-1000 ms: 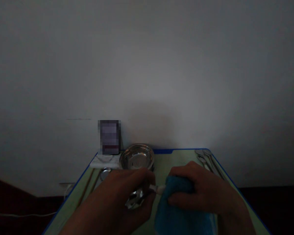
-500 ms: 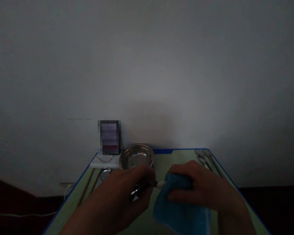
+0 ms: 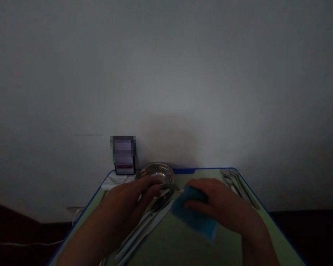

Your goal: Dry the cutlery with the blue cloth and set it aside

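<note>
My left hand [image 3: 135,201] is closed on a slim metal utensil [image 3: 170,186]; its kind is hidden by the fingers. The utensil's other end runs into a blue cloth [image 3: 194,214], which my right hand [image 3: 213,199] pinches around it. The cloth's loose corner hangs over the table. Just under the utensil, between my hands, lies a spoon [image 3: 163,201] with its bowl toward the back. Beside it is a long flat piece of metal cutlery [image 3: 155,221], slanting down to the left. A shiny metal bowl [image 3: 158,169] stands behind my left hand.
The pale green table [image 3: 199,251] has a blue edge and backs onto a wall. A phone [image 3: 124,166] leans at the back left behind white folded material [image 3: 113,181]. Several metal utensils [image 3: 237,186] lie along the right edge. A white cable [image 3: 30,244] runs at left.
Both hands have moved up and slightly left with the utensil and the cloth. The spoon and long cutlery on the table now show beneath them. The cloth's loose end has swung.
</note>
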`<state>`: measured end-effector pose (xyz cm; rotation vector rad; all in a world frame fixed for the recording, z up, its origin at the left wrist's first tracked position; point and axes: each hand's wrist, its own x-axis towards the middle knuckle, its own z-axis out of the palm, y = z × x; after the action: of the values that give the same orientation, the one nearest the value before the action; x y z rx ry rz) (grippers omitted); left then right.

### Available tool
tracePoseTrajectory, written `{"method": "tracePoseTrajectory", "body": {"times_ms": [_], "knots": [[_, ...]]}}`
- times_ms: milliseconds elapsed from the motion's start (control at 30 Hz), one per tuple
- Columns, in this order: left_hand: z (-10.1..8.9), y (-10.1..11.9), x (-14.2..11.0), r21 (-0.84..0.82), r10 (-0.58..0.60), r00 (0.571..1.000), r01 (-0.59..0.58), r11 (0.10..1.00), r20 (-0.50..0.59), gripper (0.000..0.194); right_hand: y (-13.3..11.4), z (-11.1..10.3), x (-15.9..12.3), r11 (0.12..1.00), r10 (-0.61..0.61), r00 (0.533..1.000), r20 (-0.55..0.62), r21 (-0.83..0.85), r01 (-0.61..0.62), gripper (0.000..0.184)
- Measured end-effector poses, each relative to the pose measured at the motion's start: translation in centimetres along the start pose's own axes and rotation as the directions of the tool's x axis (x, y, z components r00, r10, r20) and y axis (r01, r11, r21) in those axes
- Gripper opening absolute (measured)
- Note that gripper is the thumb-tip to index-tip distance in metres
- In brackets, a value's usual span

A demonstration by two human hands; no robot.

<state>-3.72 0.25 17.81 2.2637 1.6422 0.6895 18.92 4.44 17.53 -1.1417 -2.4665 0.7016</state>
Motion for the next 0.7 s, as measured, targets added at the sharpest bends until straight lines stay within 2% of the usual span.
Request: {"method": "tracePoseTrajectory", "body": {"times_ms": [133,233,333,467,700], "knots": [[-0.2,0.3,-0.2,-0.015,-0.019,0.998,0.020,1.000,0.058,0.031,-0.3,-0.2,-0.4,0.997,0.024,0.997,-0.076,-0.070,-0.030,0.011],[-0.1,0.6,-0.2,0.023,-0.031,0.994,0.029,0.999,0.104,0.036,-0.9,-0.1,-0.3,0.993,0.005,0.997,-0.078,-0.114,-0.014,0.012],[0.1,0.8,-0.2,0.071,-0.016,0.996,0.009,0.997,0.093,0.036,-1.2,0.0,-0.2,0.991,-0.004,0.997,-0.083,-0.132,-0.007,0.010],[0.3,0.5,-0.3,0.079,-0.024,0.994,0.015,0.997,0.105,0.035,-1.5,0.3,-0.2,0.989,0.018,0.998,-0.056,-0.144,-0.026,0.010],[0.9,0.0,-0.1,0.167,-0.046,0.980,0.013,0.986,0.194,0.024,-2.6,2.0,0.0,0.992,0.058,0.998,0.014,-0.116,-0.056,0.015]]}}
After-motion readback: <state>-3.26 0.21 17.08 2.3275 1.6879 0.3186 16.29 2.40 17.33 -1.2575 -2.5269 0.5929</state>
